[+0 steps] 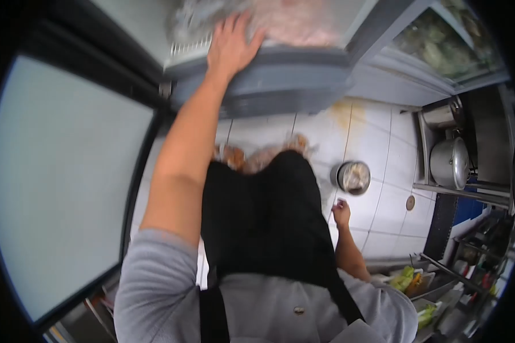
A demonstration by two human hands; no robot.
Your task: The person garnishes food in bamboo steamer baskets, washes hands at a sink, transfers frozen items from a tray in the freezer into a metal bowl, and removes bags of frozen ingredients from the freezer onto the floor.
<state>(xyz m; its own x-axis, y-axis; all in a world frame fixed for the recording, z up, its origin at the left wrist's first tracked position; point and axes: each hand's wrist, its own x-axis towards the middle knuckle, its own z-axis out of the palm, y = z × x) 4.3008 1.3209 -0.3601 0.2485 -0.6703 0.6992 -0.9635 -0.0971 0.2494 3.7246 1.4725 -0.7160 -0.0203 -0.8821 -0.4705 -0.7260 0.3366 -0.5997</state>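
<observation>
My left hand [233,48] reaches forward over the grey front edge [269,80] of an open cold cabinet. Its fingers are spread, palm down, beside a clear plastic bag [197,23] and a bag of pale pink food [297,23]. Lower right, my right hand [341,214] is closed at my side, with a small dark reddish bit showing at the fingertips that I cannot make out. Just beyond it a metal pot [355,177] with pale contents stands on the tiled floor. Bags with orange-brown contents [233,156] lie on the floor by my knees.
A glass-fronted door [68,171] stands at the left. To the right, a metal rack [469,191] holds large lidded pots [450,162]. Trays with green vegetables [403,279] are at the lower right. A floor drain [410,203] and a yellowish stain [344,117] mark the tiles.
</observation>
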